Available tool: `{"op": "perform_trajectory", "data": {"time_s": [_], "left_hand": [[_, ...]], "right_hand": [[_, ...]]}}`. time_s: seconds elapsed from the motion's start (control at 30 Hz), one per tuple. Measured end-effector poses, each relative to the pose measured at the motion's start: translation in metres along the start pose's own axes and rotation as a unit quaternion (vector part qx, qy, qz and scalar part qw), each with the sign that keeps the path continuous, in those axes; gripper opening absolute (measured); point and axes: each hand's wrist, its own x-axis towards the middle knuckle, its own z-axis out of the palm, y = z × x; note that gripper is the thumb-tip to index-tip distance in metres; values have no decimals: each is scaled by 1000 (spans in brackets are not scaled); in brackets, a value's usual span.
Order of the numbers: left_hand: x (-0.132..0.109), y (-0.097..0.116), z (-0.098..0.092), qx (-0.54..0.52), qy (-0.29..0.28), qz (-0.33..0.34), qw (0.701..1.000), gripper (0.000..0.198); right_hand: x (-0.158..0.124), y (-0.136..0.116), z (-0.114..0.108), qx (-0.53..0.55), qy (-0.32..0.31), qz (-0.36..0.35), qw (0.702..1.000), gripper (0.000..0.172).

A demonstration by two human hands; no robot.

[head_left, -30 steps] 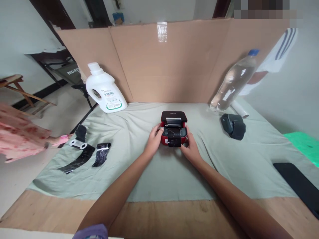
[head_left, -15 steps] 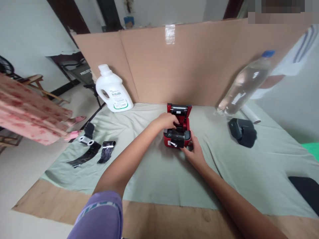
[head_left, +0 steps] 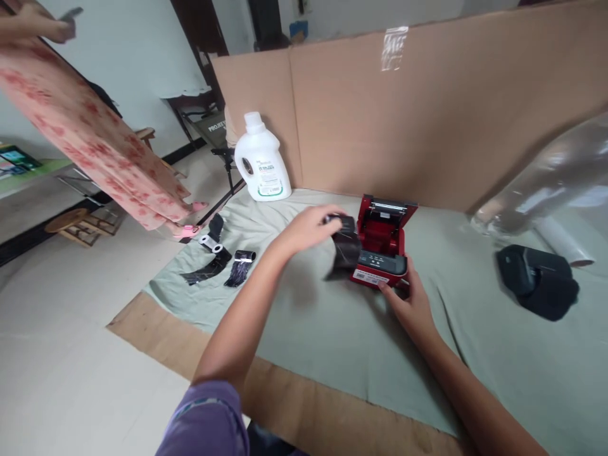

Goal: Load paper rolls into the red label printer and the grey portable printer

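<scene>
A small red and black printer (head_left: 380,273) stands on the cloth with its lid (head_left: 387,212) raised. Inside, the red compartment shows bare walls. My left hand (head_left: 311,229) is closed around a black paper roll (head_left: 346,250), just left of the printer; the roll's loose end hangs down, blurred by motion. My right hand (head_left: 412,310) grips the printer's front right corner, the thumb on the front face. Farther left on the cloth lie a black roll (head_left: 240,267) with a loose end and white-cored rolls (head_left: 210,244) beside dark strips.
A white detergent jug (head_left: 266,161) stands by the cardboard panel (head_left: 342,120). On the right are a large clear bottle (head_left: 536,183), a black device (head_left: 536,278) and a white tube (head_left: 565,244). A person in a flowered garment (head_left: 99,139) stands at the left, one hand (head_left: 35,25) raised.
My left hand has lifted the black roll out of the printer and moved left with it. My right hand stays on the printer. The view has turned left.
</scene>
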Motion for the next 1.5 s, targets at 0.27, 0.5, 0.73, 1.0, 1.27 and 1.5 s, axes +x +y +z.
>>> {"op": "perform_trajectory", "data": {"time_s": [0.27, 0.5, 0.73, 1.0, 1.27, 1.5], "left_hand": [[-17, -145, -64, 264, 95, -302, 911, 39], [-7, -182, -59, 298, 14, -415, 860, 43], [-41, -180, -84, 276, 145, -382, 870, 59], [-126, -208, -143, 316, 47, -574, 754, 61], [-151, -218, -150, 311, 1, -511, 801, 47], [-136, -162, -134, 316, 231, -350, 851, 44]], "right_hand": [[1, -9, -2, 16, -17, 58, 998, 92], [2, -17, -1, 24, -19, 88, 996, 95], [2, -16, -2, 17, -21, 80, 996, 92], [1, -10, -2, 13, -17, 80, 997, 94], [2, -20, -2, 18, -26, 66, 997, 90], [4, -19, -17, 14, 21, -28, 999, 80]]}}
